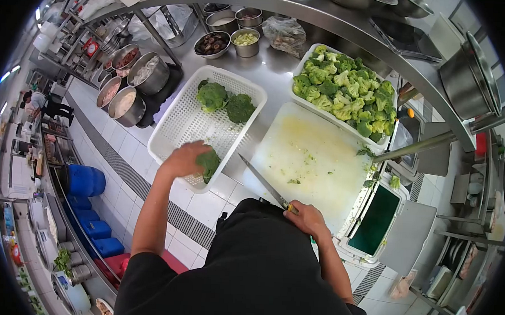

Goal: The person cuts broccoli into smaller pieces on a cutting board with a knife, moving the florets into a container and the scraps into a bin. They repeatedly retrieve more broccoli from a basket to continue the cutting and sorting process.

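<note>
My left hand (186, 159) reaches into the white perforated basket (175, 129), its fingers curled against a broccoli head (209, 166) near the basket's front end. Two more broccoli heads, one of them this dark green one (240, 108), sit at the far end. A kitchen knife (263, 179) with a yellow handle is gripped in my right hand (307, 217), its blade pointing toward the basket. Beside the blade lies a white cutting board (314, 154) with small green scraps on it. A white tray (308, 106) behind the board is heaped with cut broccoli florets (348, 88).
Several metal bowls of ingredients (246, 42) stand at the back under a steel shelf (270, 2). Right of the board is a bin (376, 219) with a dark green inside. More metal pots (149, 74) stand at left. Blue tubs (85, 181) and a distant person (41, 102) are farther left.
</note>
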The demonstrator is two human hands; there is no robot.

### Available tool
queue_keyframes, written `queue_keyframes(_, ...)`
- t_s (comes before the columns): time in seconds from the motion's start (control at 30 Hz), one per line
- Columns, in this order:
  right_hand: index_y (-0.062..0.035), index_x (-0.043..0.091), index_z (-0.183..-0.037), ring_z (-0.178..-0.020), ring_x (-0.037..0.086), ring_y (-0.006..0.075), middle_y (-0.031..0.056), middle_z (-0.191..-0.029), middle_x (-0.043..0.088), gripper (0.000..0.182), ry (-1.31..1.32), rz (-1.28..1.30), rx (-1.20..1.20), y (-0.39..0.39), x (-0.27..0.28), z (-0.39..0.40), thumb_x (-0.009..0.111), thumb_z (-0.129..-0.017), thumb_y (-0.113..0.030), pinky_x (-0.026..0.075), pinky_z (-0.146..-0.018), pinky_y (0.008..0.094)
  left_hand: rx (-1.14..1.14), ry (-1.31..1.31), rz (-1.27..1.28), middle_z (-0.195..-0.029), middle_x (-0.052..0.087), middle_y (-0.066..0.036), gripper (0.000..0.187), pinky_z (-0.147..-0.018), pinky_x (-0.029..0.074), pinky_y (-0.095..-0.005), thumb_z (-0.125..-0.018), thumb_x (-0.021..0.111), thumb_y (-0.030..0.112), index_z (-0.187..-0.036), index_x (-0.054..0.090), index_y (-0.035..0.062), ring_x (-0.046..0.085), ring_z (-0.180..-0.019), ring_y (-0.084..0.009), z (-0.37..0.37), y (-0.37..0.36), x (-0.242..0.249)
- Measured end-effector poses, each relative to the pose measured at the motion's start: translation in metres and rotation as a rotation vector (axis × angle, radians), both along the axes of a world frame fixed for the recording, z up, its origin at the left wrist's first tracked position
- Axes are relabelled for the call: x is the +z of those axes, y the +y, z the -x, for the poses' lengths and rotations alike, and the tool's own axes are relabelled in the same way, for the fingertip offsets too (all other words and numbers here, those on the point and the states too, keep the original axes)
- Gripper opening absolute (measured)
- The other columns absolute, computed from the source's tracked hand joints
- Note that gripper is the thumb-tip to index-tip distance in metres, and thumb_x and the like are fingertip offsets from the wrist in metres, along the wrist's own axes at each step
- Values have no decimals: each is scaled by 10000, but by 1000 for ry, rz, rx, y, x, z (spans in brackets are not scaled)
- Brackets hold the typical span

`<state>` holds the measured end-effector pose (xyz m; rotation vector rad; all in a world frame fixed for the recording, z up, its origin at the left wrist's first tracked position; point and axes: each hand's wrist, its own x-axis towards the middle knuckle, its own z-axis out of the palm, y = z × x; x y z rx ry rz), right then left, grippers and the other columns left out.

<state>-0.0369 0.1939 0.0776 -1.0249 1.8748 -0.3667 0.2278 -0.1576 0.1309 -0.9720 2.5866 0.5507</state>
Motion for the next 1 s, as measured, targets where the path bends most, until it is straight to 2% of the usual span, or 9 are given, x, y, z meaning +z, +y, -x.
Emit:
queue_keyframes(0.13,-93,648,-1089,-839,699,436,223,-855,724,393,82,82,-144,8,-31,-4,637,-968,-467,532,-776,524,68,252,307,-1628,396,-138,854,-1153,430,-510,-761,820,169,-1537,470,235,400,-1454,-457,49,-68,-34)
queue_keyframes(0.27,8,580,-1092,-623,675,395,223,-733,679,365,-127,144,-741,51,-49,17,626,-998,-341,525,-617,451,44,209,522,-1647,339,-163,970,-1132,435,-587,-737,849,181,-1583,386,284,400,-1434,-493,102,-107,-64)
queue_keyframes(0.33,-16,595,-1117,-541,561,126,51,-670,588,299,-147,194,-1029,90,-56,25,590,-1031,-302,455,-477,311,50,213,505,-1650,305,-165,972,-1127,431,-619,-725,859,167,-1570,401,314,378,-1435,-516,114,-112,-74)
queue_keyframes(0.47,-14,573,-1070,-559,593,206,107,-664,587,305,738,39,-878,167,-63,25,604,-1022,-313,482,-531,403,102,272,549,-1632,328,-142,937,-1053,503,-578,-749,860,154,-1555,410,319,388,-1423,-514,121,-127,-94)
queue_keyframes(0.57,-17,541,-989,-536,559,198,97,-636,564,283,539,105,-992,208,-70,12,619,-1018,-287,471,-520,390,209,414,522,-1523,463,-156,861,-1020,534,-555,-774,822,170,-1536,433,260,526,-1299,-477,105,-172,-109)
queue_keyframes(0.77,-37,539,-932,-513,517,110,17,-628,533,214,169,195,-1109,186,-24,-14,617,-1027,-213,414,-450,293,830,1154,-1060,-1378,611,-115,484,-952,586,-587,-949,624,246,-1401,512,112,650,-1210,-352,83,-141,-25)
queue_keyframes(0.83,-18,569,-955,-518,534,124,35,-634,558,207,188,260,-1011,171,-19,-11,631,-1016,-206,425,-458,313,756,1175,-1112,-1383,615,-132,506,-975,578,-586,-956,631,246,-1420,500,90,646,-1225,-357,91,-99,-11)
queue_keyframes(0.93,1,639,-1172,-705,677,429,253,-766,662,386,234,190,-855,143,-13,2,675,-988,-337,503,-640,469,587,1067,-1238,-1432,596,-151,589,-1000,567,-592,-961,650,273,-1484,462,79,635,-1262,-352,122,-22,-10)
queue_keyframes(1.0,-56,639,-1191,-725,692,426,236,-767,668,348,297,265,-731,118,9,7,669,-989,-338,508,-645,476,562,934,-1315,-1424,592,-112,645,-957,598,-539,-953,650,310,-1526,410,137,639,-1250,-309,145,35,-18)
